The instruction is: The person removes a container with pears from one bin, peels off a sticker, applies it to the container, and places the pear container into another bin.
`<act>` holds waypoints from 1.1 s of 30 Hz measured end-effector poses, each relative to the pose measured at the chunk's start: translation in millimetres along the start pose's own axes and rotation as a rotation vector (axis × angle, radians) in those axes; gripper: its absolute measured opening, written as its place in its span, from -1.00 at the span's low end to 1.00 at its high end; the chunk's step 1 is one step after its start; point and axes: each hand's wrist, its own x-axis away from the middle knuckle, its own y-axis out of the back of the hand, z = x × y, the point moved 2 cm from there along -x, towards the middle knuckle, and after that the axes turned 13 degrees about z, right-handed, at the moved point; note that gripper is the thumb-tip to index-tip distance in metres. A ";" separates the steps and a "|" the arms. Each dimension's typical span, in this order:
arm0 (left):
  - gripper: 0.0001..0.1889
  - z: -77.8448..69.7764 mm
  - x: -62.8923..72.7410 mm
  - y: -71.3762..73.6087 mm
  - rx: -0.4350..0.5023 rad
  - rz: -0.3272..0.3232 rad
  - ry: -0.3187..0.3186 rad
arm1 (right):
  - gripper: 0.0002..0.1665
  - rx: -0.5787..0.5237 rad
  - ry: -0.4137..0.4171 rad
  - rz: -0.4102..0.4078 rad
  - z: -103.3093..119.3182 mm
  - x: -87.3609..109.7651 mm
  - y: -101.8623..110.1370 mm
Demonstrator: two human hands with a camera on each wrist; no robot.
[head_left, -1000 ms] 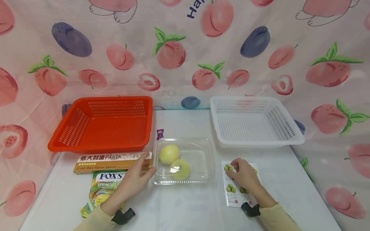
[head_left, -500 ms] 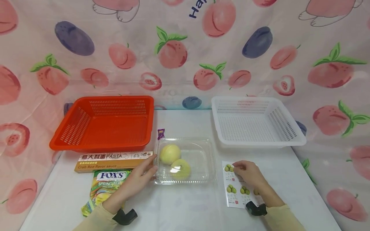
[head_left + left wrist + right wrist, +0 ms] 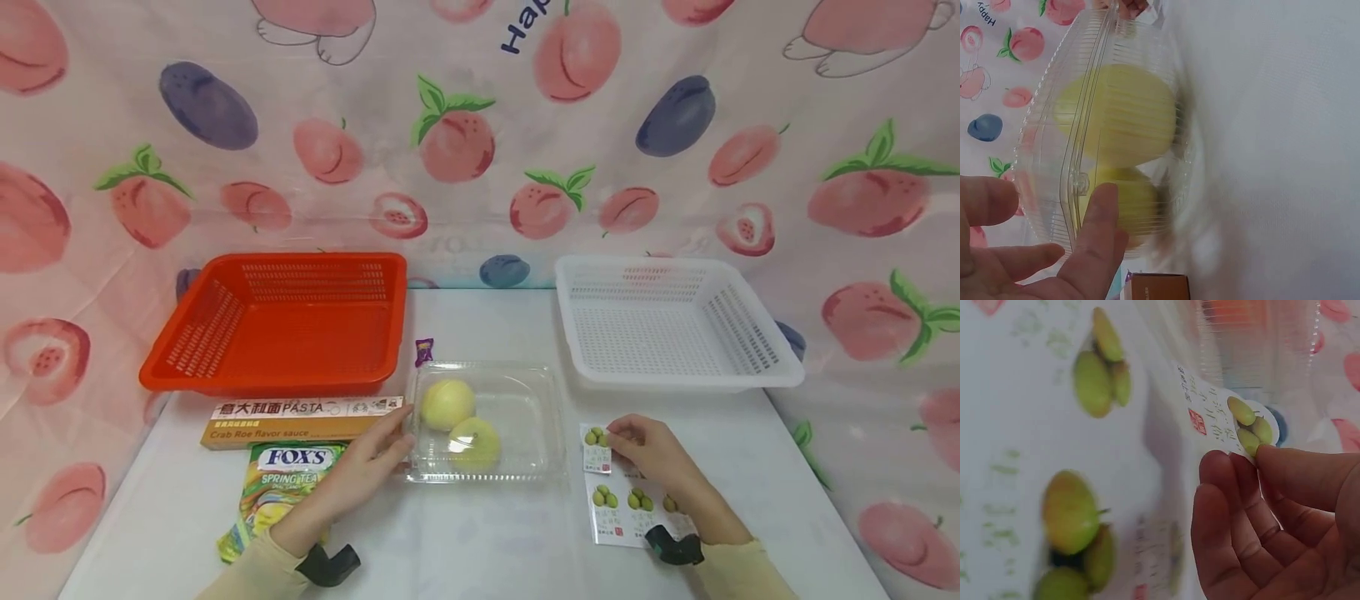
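A clear plastic clamshell box (image 3: 525, 421) sits mid-table with its lid down. Inside lie two round yellow-green fruits, one (image 3: 447, 403) behind the other (image 3: 480, 454). My left hand (image 3: 362, 473) is at the box's left side, fingers loosely extended; in the left wrist view a fingertip (image 3: 1105, 199) lies against the clear wall. With thumb and index finger, my right hand (image 3: 654, 452) pinches the corner of a sticker (image 3: 1213, 412) printed with green fruit and writing. It is lifting off the sticker sheet (image 3: 611, 533), which lies under that hand and bears several similar stickers.
A red basket (image 3: 292, 387) stands back left, a white basket (image 3: 682, 382) back right. Before the red one lie a pasta box (image 3: 277, 432) and a Fox's candy bag (image 3: 281, 492). A small purple-wrapped sweet (image 3: 424, 351) lies behind the clear box. A fruit-print cloth hangs behind.
My right hand has gone from reaching over the sheet to pinching a sticker, whose edges now stand off the sheet. The left hand has stayed by the box; the view shifted slightly.
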 end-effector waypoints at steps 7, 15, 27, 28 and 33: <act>-0.36 -6.4 1.2 13.1 -0.098 -0.018 0.018 | -0.66 -0.060 0.143 -0.017 32.4 7.6 16.6; -0.36 -26.4 -2.0 32.7 -0.140 -0.032 -0.056 | -0.73 -0.113 0.257 -0.035 76.0 1.1 22.3; -0.55 -54.1 -22.9 27.3 0.068 0.131 -0.160 | -0.79 -0.257 0.384 0.036 130.8 -22.0 -5.6; -0.55 -55.7 -26.0 26.3 0.117 0.159 -0.160 | -0.79 -0.259 0.387 0.039 134.1 -23.9 -8.0; -0.58 -63.9 -42.5 22.9 0.291 0.260 -0.113 | -0.77 -0.232 0.371 0.065 147.0 -31.4 -20.5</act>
